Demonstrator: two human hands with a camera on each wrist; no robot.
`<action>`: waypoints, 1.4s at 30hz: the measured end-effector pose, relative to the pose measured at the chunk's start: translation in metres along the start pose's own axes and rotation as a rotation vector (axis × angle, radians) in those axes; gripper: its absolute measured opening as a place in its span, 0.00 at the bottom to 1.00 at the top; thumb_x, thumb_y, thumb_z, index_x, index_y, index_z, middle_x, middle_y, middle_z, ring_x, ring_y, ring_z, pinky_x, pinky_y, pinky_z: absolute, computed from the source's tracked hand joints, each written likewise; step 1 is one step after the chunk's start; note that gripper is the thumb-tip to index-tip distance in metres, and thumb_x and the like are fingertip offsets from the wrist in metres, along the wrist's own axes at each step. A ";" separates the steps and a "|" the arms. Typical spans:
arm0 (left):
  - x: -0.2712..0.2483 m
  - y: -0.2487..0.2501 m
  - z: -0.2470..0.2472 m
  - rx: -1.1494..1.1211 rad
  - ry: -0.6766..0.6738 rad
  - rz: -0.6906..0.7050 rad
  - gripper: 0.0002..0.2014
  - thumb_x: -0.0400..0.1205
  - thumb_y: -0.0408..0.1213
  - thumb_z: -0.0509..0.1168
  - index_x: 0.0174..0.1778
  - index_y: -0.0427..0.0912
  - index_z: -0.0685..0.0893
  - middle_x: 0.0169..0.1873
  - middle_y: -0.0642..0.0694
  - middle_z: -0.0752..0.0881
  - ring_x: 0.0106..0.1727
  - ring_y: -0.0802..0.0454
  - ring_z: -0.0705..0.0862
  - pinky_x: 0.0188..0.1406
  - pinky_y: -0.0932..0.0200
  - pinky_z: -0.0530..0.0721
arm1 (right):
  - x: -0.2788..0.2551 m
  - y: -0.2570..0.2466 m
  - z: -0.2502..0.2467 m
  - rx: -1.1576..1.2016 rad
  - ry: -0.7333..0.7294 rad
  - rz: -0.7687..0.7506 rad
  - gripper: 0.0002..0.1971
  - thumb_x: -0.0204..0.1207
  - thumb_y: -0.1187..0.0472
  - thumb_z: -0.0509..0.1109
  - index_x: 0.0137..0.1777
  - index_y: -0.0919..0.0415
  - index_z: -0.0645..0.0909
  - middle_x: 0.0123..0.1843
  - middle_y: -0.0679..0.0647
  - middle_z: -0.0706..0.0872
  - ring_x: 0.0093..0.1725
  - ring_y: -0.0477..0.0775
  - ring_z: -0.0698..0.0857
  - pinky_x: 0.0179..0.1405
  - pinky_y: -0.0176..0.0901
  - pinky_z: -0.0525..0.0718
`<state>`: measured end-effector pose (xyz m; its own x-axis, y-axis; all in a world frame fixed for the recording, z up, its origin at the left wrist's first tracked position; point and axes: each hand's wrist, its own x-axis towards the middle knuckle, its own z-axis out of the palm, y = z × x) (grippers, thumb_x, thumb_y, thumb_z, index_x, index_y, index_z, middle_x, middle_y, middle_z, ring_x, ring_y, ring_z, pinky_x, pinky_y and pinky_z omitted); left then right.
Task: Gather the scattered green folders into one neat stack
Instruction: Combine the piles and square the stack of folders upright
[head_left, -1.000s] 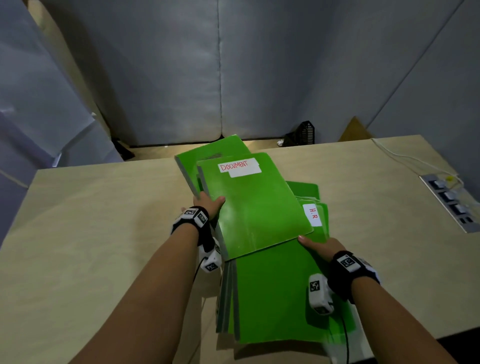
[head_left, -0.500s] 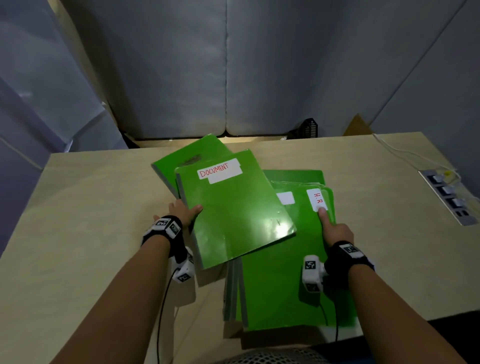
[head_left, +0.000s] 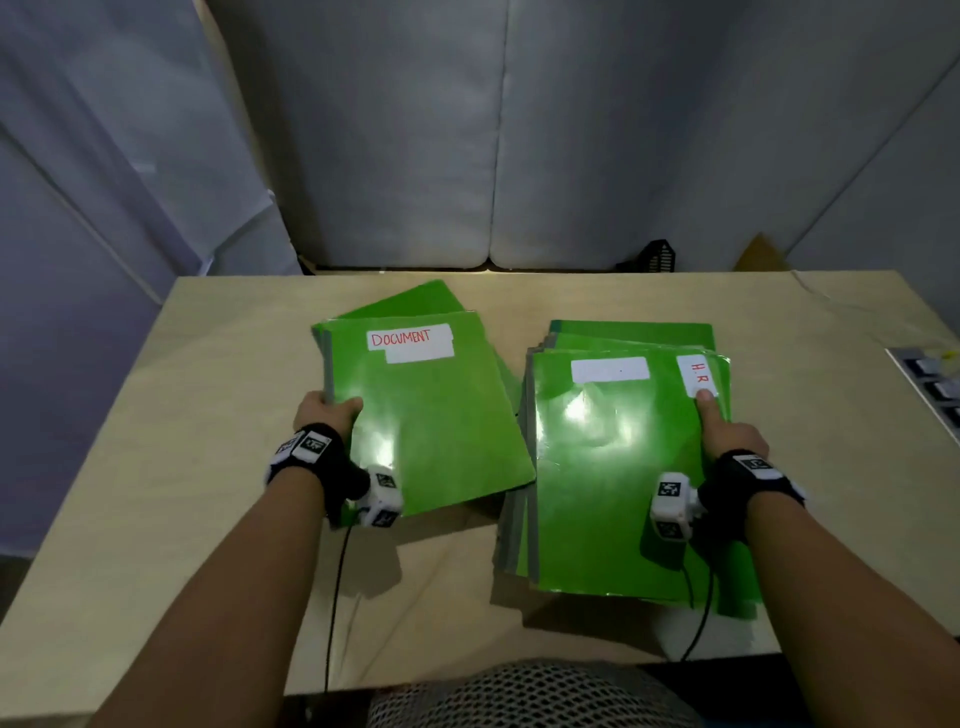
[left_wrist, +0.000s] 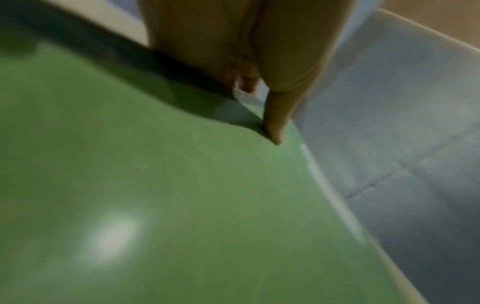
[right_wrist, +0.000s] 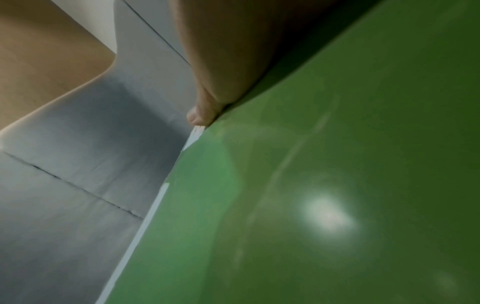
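Observation:
A green folder labelled DOCUMENT lies on the left of the table, tilted, over another green folder. My left hand grips its grey spine edge, thumb on the cover; in the left wrist view the thumb presses the green cover. To the right sits a rough stack of green folders, fanned at its edges, topped by one labelled H.R. My right hand holds the stack's right edge, thumb on the H.R label, other fingers hidden. In the right wrist view the stack's cover fills the picture.
The pale wooden table has bare surface on its left and at the front. A power strip lies at the right edge. A black object stands behind the table. Grey padded walls close the back.
My left hand has pulled the DOCUMENT folder and the one under it leftward off the stack. My right hand moved up onto the H.R folder and stays there.

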<state>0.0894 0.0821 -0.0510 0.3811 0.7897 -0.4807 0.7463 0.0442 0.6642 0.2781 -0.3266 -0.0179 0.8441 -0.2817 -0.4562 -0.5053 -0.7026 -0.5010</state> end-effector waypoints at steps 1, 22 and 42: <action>0.001 0.003 0.001 -0.032 -0.010 -0.053 0.27 0.78 0.43 0.71 0.69 0.30 0.77 0.61 0.31 0.84 0.59 0.33 0.84 0.59 0.46 0.82 | -0.001 0.001 0.002 -0.005 -0.005 0.009 0.47 0.75 0.27 0.52 0.65 0.77 0.77 0.66 0.76 0.79 0.63 0.72 0.80 0.59 0.53 0.76; 0.026 0.051 0.025 0.012 -0.047 -0.097 0.30 0.79 0.46 0.70 0.71 0.30 0.76 0.67 0.32 0.82 0.66 0.35 0.82 0.65 0.48 0.81 | 0.012 0.017 0.032 -0.061 -0.131 0.155 0.50 0.72 0.23 0.50 0.66 0.73 0.77 0.63 0.74 0.80 0.52 0.67 0.80 0.55 0.52 0.76; -0.045 0.088 0.060 -0.012 -0.265 0.296 0.20 0.77 0.43 0.72 0.60 0.36 0.78 0.52 0.40 0.86 0.52 0.40 0.86 0.53 0.44 0.86 | 0.142 0.086 0.074 0.279 -0.434 0.184 0.71 0.30 0.07 0.50 0.74 0.48 0.75 0.77 0.60 0.75 0.71 0.66 0.78 0.75 0.70 0.66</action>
<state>0.1706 0.0131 -0.0056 0.7072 0.5844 -0.3979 0.5776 -0.1532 0.8018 0.3409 -0.3784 -0.1799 0.6159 -0.0465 -0.7864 -0.7155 -0.4509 -0.5336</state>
